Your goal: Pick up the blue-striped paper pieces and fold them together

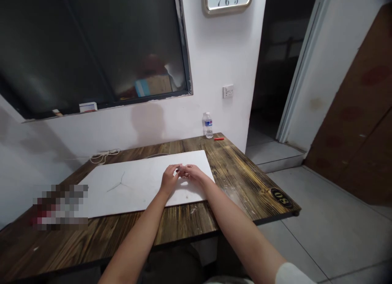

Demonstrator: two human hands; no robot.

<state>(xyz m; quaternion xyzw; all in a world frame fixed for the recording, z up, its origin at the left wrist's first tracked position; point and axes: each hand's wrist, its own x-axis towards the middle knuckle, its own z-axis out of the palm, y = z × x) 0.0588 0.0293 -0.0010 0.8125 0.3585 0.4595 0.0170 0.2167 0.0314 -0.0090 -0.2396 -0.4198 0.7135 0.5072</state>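
Note:
My left hand [169, 179] and my right hand [192, 173] rest close together over a white board [143, 190], their fingertips meeting near its right side. The fingers curl inward, and I cannot tell whether they hold something small between them. A thin, grey, Y-shaped mark or thread [118, 182] lies on the board to the left of my hands. The board lies on a dark, scorched-wood table [239, 182].
A plastic water bottle [208, 125] and a small red stick [219, 139] stand at the table's far end by the wall. A white cord [104, 155] lies at the far left edge. A pixelated patch [59, 206] hides something at the near left. A tiled floor [321, 235] lies beyond the right edge.

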